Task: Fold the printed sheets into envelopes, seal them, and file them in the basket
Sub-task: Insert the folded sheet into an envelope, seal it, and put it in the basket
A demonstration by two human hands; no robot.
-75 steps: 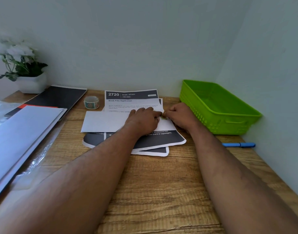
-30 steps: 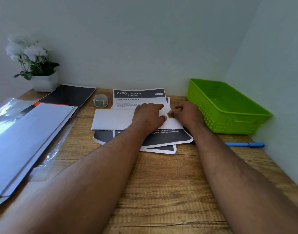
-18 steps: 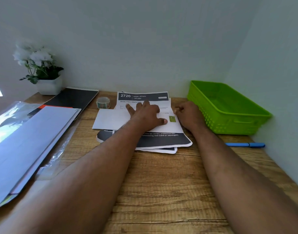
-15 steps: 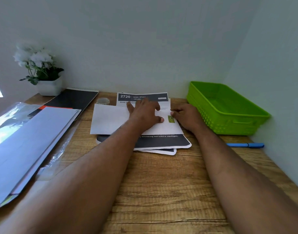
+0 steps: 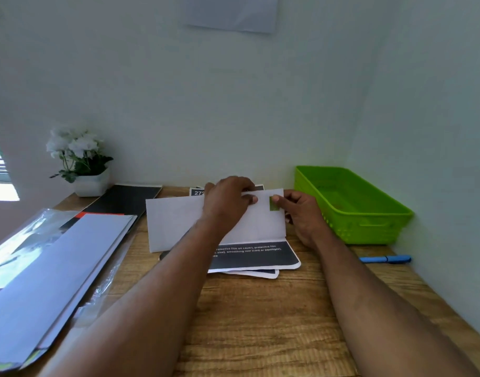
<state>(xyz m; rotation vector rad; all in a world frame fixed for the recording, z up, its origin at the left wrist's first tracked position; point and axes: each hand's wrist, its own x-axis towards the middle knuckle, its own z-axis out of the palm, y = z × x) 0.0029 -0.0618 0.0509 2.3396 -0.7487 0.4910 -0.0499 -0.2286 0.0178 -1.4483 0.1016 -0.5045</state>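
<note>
A white envelope [image 5: 176, 221] with a small green sticker [image 5: 274, 205] near its right end is tilted up off the desk. My left hand [image 5: 228, 202] grips its top edge near the middle, fingers curled over the back. My right hand [image 5: 301, 213] pinches its right end, thumb on the sticker. Under it lies a stack of printed sheets [image 5: 260, 257] with dark bands. The green basket [image 5: 350, 205] stands just right of my right hand and looks empty.
A blue pen [image 5: 385, 259] lies near the right wall. At the left are a pile of white envelopes [image 5: 51, 270] on clear plastic, a black notebook [image 5: 124, 200] and a potted white flower [image 5: 81, 161]. Walls close the desk at back and right.
The envelope lay flat on the sheets with my hands pressing the sticker; it has since been lifted and tipped upright in both hands. The tape roll is hidden behind it now. The camera tilted up.
</note>
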